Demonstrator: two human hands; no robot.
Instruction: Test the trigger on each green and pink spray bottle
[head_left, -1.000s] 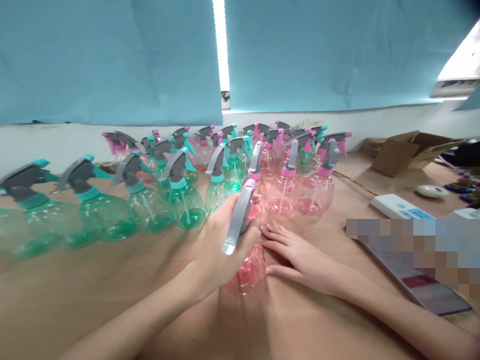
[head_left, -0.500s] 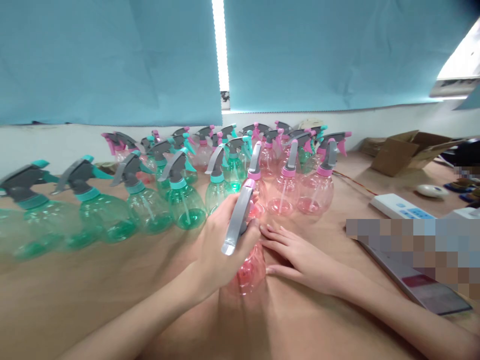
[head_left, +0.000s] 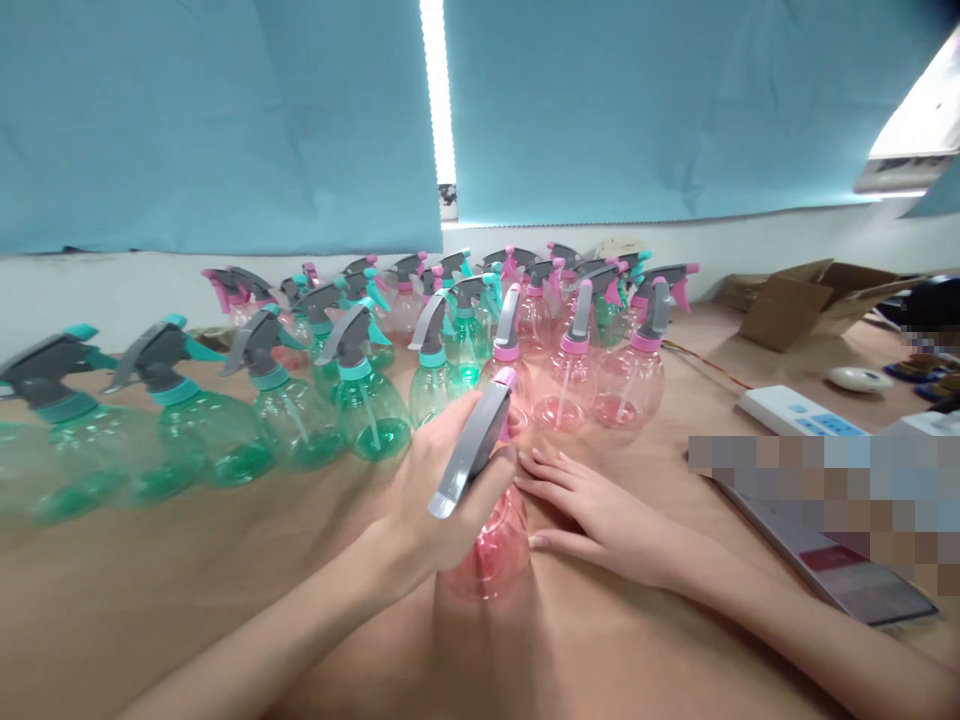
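perhaps a careless twist of the left hand (head_left: 439, 490), curled round the near pink bottle's (head_left: 495, 550) neck, could knock the row (head_left: 506, 352) behind; its forearm (head_left: 300, 635) slants from lower left, while the right hand (head_left: 600, 515) lies palm down, loosely spread, holding nothing, beside the bottle on the table (head_left: 615, 650)
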